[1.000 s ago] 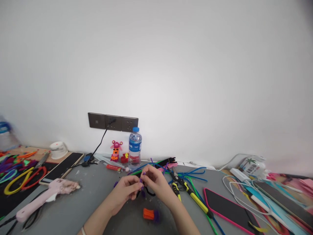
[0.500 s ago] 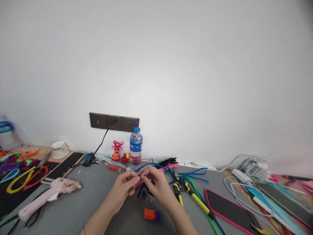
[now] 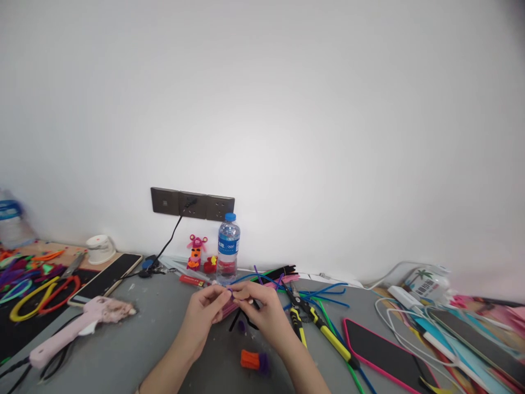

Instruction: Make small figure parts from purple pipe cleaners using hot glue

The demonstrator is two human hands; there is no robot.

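Observation:
My left hand [image 3: 204, 314] and my right hand [image 3: 261, 312] meet over the grey mat, fingertips pinched together on a small purple piece of pipe cleaner [image 3: 231, 293]. Most of it is hidden by the fingers. Something pink shows just below the left fingertips. Under the right fingers lie black pipe cleaner pieces [image 3: 234, 320] and a small dark purple bit [image 3: 241, 327]. An orange and purple fuzzy roll [image 3: 254, 360] rests on the mat between my forearms. To the right of my right hand are yellow-and-black pliers [image 3: 314, 314].
At the left lie a pink glue gun [image 3: 77, 328], a phone [image 3: 106, 279] and scissors [image 3: 45, 298]. A water bottle [image 3: 228, 249] stands by the wall beside a pink and orange figure [image 3: 196, 254]. Blue pipe cleaners [image 3: 328, 293], a pink-edged phone [image 3: 385, 353] and white cables [image 3: 410, 328] are rightward.
Both hands stay together, with the fingers shifting slightly around the purple piece. The right fingers have tilted a little flatter. The things on the table have not moved.

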